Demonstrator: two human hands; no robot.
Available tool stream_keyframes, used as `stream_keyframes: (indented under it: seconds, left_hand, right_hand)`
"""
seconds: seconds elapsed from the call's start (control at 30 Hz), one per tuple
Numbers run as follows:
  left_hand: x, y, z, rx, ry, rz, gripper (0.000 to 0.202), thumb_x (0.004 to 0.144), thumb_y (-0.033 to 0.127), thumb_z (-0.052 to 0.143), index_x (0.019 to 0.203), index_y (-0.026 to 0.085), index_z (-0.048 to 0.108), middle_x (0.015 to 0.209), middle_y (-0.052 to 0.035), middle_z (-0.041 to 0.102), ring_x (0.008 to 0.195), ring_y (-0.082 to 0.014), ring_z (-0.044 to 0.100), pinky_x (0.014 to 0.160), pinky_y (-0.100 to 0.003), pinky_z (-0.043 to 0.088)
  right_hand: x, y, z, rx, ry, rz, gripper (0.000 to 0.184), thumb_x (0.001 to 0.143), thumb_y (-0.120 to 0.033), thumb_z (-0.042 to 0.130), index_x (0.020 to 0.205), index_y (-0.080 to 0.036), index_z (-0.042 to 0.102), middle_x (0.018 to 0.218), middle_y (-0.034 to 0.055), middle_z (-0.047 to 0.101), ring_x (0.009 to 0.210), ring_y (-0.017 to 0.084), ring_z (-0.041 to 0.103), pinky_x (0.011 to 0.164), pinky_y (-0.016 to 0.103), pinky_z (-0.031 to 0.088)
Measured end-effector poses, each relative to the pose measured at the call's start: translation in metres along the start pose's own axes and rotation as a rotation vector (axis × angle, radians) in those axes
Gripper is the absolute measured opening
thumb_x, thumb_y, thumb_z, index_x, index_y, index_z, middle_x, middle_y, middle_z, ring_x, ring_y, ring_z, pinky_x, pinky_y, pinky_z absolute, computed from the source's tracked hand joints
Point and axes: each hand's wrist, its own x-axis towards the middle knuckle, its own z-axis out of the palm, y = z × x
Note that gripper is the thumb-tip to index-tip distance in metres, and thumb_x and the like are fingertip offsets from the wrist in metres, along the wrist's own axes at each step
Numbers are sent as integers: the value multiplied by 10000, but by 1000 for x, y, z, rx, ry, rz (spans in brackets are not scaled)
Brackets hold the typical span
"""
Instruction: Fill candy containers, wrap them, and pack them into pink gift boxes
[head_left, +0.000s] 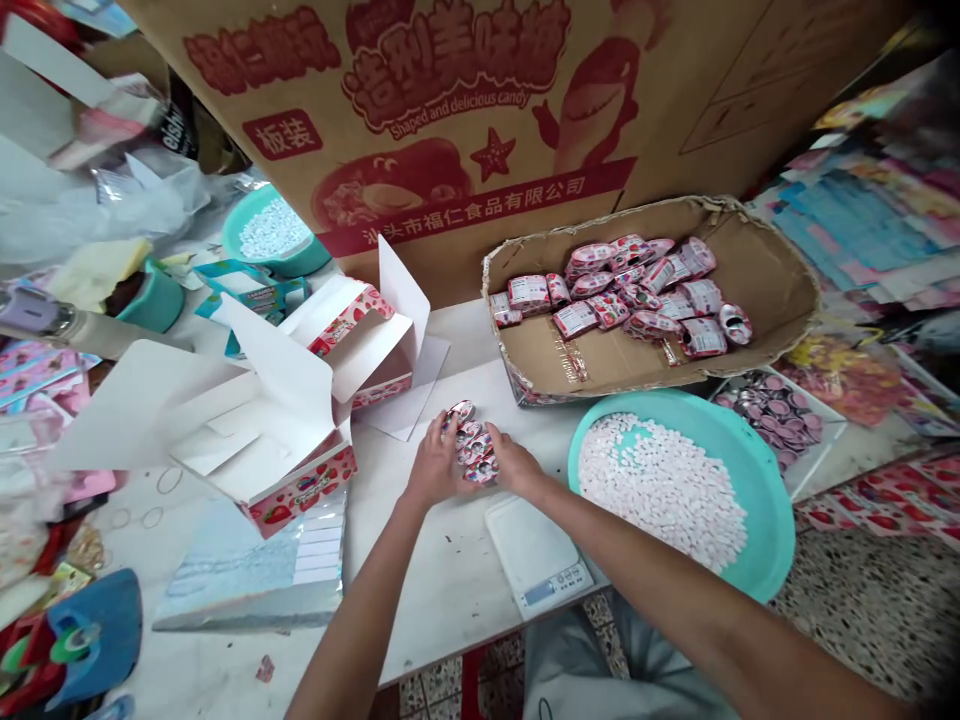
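Observation:
My left hand (433, 462) and my right hand (512, 462) press from both sides on a small stack of pink-and-white strawberry candy packets (469, 450), which stands tilted on the white table (442, 590). Just left of my left hand stands an open white carton with a strawberry-printed side (300, 490), its flaps raised. A second open carton (352, 340) stands behind it. To the right, a low cardboard tray (750, 262) holds several similar packets.
A digital kitchen scale (536, 555) sits by my right forearm. Beyond it, a teal basin (765, 520) holds white candies. A large printed candy carton (450, 100) rises at the back. A smaller teal basin (274, 230), plastic bags and printed sheets crowd the edges.

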Motion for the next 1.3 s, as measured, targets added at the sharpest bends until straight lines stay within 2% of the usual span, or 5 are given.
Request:
stream_keyframes:
  seconds: [0.37, 0.6, 0.97, 1.17, 1.3]
  left_hand:
    - [12, -30, -33, 102, -107, 159, 1198, 506, 665, 712, 1446, 189, 143, 1489, -185, 185, 1368, -384, 184, 1079, -497, 268]
    - [40, 10, -2, 126, 182, -99, 703, 866, 517, 399, 1442, 185, 170, 1491, -142, 246, 1386, -322, 169, 1091, -523, 206]
    - [45, 15, 6, 213, 270, -40, 494, 878, 409, 406, 1320, 188, 397, 1363, -117, 448, 1328, -315, 293, 1076, -549, 212]
    - [108, 107, -49, 109, 744, 39, 521, 842, 352, 470, 1320, 172, 369, 1299, -148, 459, 1299, -302, 329, 1072, -521, 250]
    - [203, 205, -57, 50, 649, 309, 371, 817, 329, 503, 1172, 221, 520, 1152, -96, 587, 1154, -266, 484, 1007, -446, 376]
  right_hand:
    - [5, -11, 25, 294, 89, -96, 884, 712, -107, 601, 1436, -180, 100, 1306, 138, 483, 1133, 231, 514, 903, 312, 412]
    - [-5, -17, 17, 348, 89, -67, 957, 686, -68, 592, 1451, -188, 30, 1393, 146, 410, 1134, 242, 530, 922, 340, 427]
    - [-145, 80, -71, 502, 413, -114, 454, 828, -202, 502, 1275, -248, 442, 1057, 44, 612, 905, 167, 578, 846, 317, 464]
    - [-187, 159, -86, 432, 532, -88, 210, 888, -255, 425, 1024, -246, 585, 970, 63, 616, 953, 219, 582, 831, 389, 485]
    - [-169, 213, -146, 255, 624, -171, 200, 893, -303, 475, 1058, -329, 587, 1074, 42, 594, 989, 208, 569, 822, 401, 506]
